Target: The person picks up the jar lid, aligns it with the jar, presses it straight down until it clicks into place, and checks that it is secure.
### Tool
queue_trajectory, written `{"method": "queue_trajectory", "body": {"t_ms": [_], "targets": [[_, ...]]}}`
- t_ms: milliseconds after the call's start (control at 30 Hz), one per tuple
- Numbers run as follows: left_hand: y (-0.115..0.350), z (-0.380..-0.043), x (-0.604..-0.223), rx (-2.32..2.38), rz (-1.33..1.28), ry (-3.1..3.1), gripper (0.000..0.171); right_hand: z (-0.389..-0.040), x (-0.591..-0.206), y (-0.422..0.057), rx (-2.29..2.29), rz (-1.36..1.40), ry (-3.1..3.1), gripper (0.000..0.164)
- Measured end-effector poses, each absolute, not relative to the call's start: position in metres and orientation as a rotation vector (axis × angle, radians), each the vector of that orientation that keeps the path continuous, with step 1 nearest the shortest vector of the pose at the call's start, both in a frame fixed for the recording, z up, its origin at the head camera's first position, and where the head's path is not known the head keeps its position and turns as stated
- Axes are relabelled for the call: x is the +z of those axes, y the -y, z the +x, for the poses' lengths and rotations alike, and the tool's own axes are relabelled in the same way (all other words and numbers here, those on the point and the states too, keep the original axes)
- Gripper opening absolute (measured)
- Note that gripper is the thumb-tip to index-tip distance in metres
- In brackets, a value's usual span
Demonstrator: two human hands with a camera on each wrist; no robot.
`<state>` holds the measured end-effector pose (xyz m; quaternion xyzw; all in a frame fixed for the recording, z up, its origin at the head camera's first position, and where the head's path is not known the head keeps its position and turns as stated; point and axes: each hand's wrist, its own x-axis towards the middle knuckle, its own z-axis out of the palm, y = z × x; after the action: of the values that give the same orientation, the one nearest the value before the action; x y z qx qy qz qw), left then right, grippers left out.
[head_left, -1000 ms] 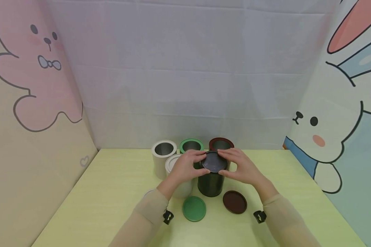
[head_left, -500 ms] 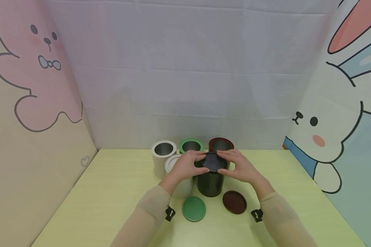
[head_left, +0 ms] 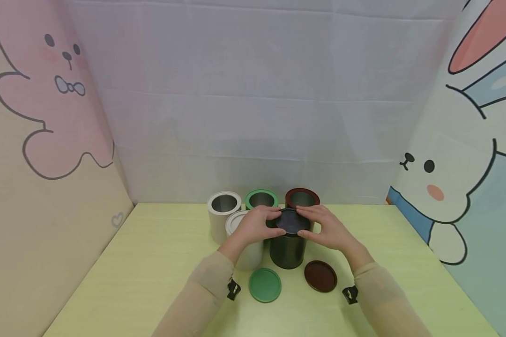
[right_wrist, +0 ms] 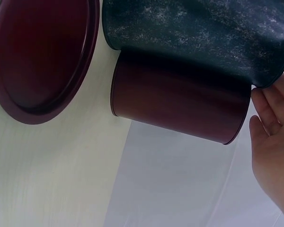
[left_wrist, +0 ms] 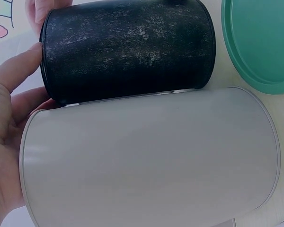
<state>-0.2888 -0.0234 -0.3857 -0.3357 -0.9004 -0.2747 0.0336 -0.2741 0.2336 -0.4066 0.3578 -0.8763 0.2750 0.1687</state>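
Observation:
A black canister (head_left: 287, 253) stands upright on the table with its black lid (head_left: 293, 222) on top. My left hand (head_left: 256, 228) holds the lid's left edge, thumb in front and fingers behind. Opposite it, my right hand (head_left: 328, 227) holds the right edge the same way. Just left of the black canister is a white canister (head_left: 252, 256) with its lid on, partly covered by my left hand. In the left wrist view the black canister's side (left_wrist: 128, 52) looks scuffed. The right wrist view has the dark red canister (right_wrist: 180, 101) close behind it.
Along the back stand open canisters: a white one (head_left: 217, 224), a green-rimmed one (head_left: 262, 192) and a dark-red-rimmed one (head_left: 302, 191). A green lid (head_left: 265, 285) and a dark red lid (head_left: 321, 276) lie in front on the pale table (head_left: 164, 262).
Both hands and the black lid have sunk very slightly, and the wrists have shifted a little. The other canisters and lids stay where they were.

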Motion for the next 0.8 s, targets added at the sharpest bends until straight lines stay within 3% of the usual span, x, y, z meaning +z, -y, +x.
{"method": "queue_trajectory", "body": {"t_ms": [400,800], "targets": [[0.025,-0.2885,-0.387,-0.897,-1.057,2.752,0.058,-0.2739,-0.41,-0.2358,0.781,1.024,2.435,0.054],[0.0234,-0.286,-0.387,-0.747,-1.12,2.685,0.045,-0.2709,-0.4142,-0.233,0.762,1.016,2.322,0.045]]}}
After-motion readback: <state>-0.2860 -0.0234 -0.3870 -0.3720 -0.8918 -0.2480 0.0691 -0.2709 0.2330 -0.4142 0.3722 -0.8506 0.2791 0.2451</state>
